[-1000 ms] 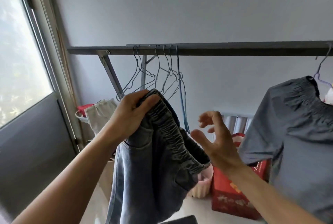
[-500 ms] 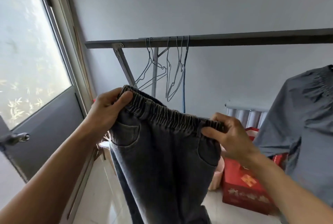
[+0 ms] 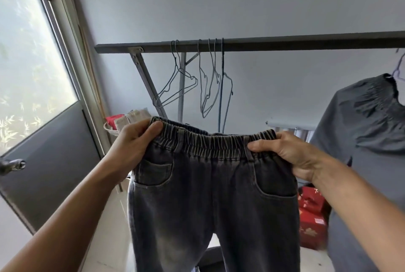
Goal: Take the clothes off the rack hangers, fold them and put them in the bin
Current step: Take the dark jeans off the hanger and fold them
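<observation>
A pair of dark grey jeans [image 3: 214, 195] with an elastic waistband hangs spread out in front of me, off the rack. My left hand [image 3: 133, 142] pinches the waistband's left end and my right hand [image 3: 291, 153] pinches its right end, so the band is stretched flat. Behind, the dark rack bar [image 3: 285, 42] carries several bare wire hangers [image 3: 197, 79]. A grey top [image 3: 368, 140] still hangs on a hanger at the far right. No bin is in view.
A glazed door [image 3: 50, 140] with a metal handle [image 3: 13, 165] stands at the left. Red boxes [image 3: 311, 223] sit on the floor at the right behind the jeans. A basket [image 3: 111, 129] with red and pale things sits by the rack's slanted leg [image 3: 149, 87].
My right hand has taken hold of the waistband's right end. Both hands have pulled apart, spreading the jeans flat. The view has shifted left.
</observation>
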The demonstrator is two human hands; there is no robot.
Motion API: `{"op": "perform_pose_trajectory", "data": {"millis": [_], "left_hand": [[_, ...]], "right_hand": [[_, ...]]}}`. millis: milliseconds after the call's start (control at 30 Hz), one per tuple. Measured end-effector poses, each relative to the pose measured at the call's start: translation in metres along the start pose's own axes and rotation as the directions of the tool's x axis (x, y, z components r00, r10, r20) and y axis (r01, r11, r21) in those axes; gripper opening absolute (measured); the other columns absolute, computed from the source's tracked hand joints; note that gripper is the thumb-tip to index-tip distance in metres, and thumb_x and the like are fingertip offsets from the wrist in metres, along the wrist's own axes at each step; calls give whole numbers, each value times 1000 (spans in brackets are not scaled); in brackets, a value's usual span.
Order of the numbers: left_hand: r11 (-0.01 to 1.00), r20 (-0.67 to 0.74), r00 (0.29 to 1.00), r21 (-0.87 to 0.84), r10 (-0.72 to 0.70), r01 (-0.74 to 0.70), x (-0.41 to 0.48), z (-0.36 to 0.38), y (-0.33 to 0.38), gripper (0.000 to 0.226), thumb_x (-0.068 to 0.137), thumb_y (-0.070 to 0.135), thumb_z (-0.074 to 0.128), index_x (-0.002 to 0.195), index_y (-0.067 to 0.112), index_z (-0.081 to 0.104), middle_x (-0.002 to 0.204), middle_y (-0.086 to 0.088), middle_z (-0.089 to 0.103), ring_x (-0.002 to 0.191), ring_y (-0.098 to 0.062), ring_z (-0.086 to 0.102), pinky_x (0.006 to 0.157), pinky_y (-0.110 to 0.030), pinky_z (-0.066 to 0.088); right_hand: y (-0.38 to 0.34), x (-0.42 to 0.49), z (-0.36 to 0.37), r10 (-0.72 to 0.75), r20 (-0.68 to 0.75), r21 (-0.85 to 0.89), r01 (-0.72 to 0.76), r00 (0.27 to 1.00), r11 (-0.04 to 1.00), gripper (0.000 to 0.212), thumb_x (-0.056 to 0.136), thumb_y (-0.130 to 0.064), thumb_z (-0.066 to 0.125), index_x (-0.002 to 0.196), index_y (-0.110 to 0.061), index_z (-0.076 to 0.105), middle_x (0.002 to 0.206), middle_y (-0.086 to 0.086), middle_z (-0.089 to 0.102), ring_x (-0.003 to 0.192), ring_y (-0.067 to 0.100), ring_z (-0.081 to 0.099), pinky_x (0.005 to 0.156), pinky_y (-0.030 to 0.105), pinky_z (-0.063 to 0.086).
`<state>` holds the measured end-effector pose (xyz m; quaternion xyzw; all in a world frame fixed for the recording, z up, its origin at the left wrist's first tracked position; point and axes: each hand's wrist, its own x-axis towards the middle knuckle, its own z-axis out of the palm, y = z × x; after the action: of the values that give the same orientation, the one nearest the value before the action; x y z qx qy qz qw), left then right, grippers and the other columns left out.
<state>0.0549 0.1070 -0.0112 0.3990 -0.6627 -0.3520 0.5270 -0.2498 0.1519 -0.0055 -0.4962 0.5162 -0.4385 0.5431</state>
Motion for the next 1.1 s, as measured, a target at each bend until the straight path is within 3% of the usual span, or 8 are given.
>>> {"op": "perform_pose_trajectory", "data": {"millis": [100, 233, 500, 700, 833, 933, 1033, 1100], "left_hand": [[997, -101, 995, 70, -22, 29, -3, 12, 1, 31, 96, 26, 58, 69, 16, 67, 62, 6, 64, 59, -5, 57, 58, -20, 50], [972, -242, 970, 231, 9, 49, -15, 35, 6, 35, 92, 36, 61, 70, 9, 57, 60, 1, 58, 59, -15, 53, 61, -38, 47], [989, -171, 979, 121, 109, -89, -50, 106, 41, 25, 86, 40, 62, 79, 18, 52, 60, 1, 57, 57, -19, 54, 58, -47, 52], [987, -21, 997, -137, 77, -79, -50, 129, 59, 54, 80, 74, 47, 91, 23, 62, 85, -4, 67, 86, -29, 67, 74, -57, 56], [987, 57, 994, -137, 93, -84, -43, 133, 64, 67, 85, 76, 26, 101, 26, 69, 108, -9, 67, 96, -18, 70, 81, -41, 59], [975, 124, 987, -208, 104, -77, -37, 130, 71, 58, 92, 62, 36, 109, 18, 71, 114, -10, 64, 91, -15, 71, 74, -32, 59], [983, -21, 984, -31, 179, -180, -27, 116, 64, 28, 87, 48, 64, 109, 32, 67, 109, 4, 62, 87, -7, 66, 72, -27, 54], [987, -29, 993, 114, 118, -114, -22, 107, 49, 51, 76, 53, 74, 122, 39, 56, 117, 10, 58, 100, -3, 60, 82, -24, 50]], "right_hand": [[2, -3, 9, -63, -178, 16, 67, 982, 998, 7, 78, -5, 73, 74, -7, 68, 70, 13, 71, 58, 23, 66, 64, 32, 56], [5, -7, 23, -260, -380, -236, 178, 888, 955, 17, 80, -15, 72, 67, -6, 65, 55, -3, 61, 50, 10, 57, 49, 17, 43], [7, -21, 55, -560, -380, -534, 320, 736, 783, 33, 88, -40, 65, 82, -9, 53, 70, 1, 62, 63, 20, 56, 56, 27, 43], [6, -34, 56, -565, -323, -331, 469, 759, 819, 42, 84, -65, 47, 84, -24, 51, 68, -16, 59, 64, -1, 57, 62, 20, 44], [9, -40, 47, -550, -201, -327, 474, 810, 818, 50, 74, -63, 68, 107, -29, 54, 95, -14, 68, 89, -2, 65, 77, 18, 54], [5, -37, 38, -545, -280, -315, 461, 790, 830, 25, 87, -30, 72, 108, -29, 59, 98, -10, 70, 93, 2, 67, 87, 30, 56], [-2, -36, 20, -532, -335, -203, 492, 778, 847, 10, 89, -22, 68, 99, -23, 66, 94, 1, 73, 93, 18, 69, 91, 47, 54], [-8, -35, 8, -521, -337, -131, 509, 785, 851, 17, 86, -25, 67, 97, -13, 67, 96, 14, 70, 95, 31, 68, 92, 55, 52]]}}
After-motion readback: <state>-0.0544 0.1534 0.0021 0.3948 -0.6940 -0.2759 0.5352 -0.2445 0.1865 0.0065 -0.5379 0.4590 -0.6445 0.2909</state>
